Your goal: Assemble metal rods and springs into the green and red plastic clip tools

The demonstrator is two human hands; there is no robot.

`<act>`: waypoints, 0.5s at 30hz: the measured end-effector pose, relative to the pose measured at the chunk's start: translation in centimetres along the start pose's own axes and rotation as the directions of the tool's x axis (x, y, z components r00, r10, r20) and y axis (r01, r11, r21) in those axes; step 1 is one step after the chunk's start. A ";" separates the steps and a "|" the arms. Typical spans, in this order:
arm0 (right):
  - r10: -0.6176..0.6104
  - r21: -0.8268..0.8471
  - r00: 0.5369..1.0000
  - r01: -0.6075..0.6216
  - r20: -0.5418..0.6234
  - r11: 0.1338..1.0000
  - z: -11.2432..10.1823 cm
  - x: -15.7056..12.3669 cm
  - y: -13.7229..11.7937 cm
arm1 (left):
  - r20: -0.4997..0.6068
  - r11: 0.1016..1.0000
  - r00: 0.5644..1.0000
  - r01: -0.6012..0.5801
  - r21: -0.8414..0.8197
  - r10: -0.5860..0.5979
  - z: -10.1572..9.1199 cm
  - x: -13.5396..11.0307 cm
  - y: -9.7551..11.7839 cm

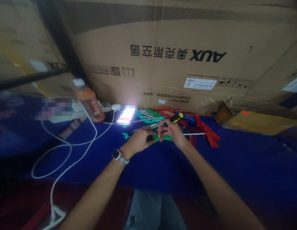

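Note:
Both of my hands meet over a blue cloth table [234, 166]. My left hand [138, 140], with a watch on its wrist, is closed round a green plastic piece with a black end [163, 138]. My right hand [171, 131] pinches the same green piece from the other side, fingers curled. Just behind the hands lies a pile of green [148, 116] and red [208, 132] plastic-handled tools with metal shafts, and a black and yellow tool [176, 117] rests on top of the pile.
A large cardboard box [177, 54] stands along the back of the table. An orange drink bottle [89, 100] stands at the left by a power strip [107, 107]. White cables [67, 150] loop over the left side. A flat yellow box [256, 123] lies at the right.

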State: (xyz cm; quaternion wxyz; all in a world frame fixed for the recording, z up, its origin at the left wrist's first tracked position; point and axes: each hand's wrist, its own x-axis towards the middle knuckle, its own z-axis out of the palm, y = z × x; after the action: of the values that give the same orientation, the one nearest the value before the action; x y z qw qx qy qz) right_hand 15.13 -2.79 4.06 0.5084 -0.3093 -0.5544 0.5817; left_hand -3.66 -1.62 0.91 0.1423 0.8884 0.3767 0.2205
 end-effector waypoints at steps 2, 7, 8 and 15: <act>0.018 -0.029 1.000 -0.018 0.010 0.999 -0.1 0.0 -0.2 | 0.000 1.000 1.000 0.012 0.000 -0.012 0.0 0.0 0.0; -0.055 -0.306 0.998 0.053 0.004 0.950 0.0 0.9 0.0 | -0.003 0.999 0.999 0.037 0.010 -0.037 -0.2 -0.2 -0.2; -0.076 -0.355 0.997 0.076 0.015 0.932 0.1 1.2 0.1 | -0.006 0.999 0.999 0.038 0.006 -0.038 -0.2 -0.2 -0.3; 0.131 -0.279 0.990 -0.110 0.055 0.954 0.8 2.4 0.1 | -0.019 0.994 1.000 -0.013 -0.108 0.011 -0.2 0.0 -0.8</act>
State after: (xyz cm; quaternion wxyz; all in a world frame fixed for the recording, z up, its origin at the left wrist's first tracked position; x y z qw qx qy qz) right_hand 13.67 -0.78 4.63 0.4034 -0.3887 -0.6283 0.5398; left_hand -4.23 -1.03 0.73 0.1855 0.8796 0.3602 0.2494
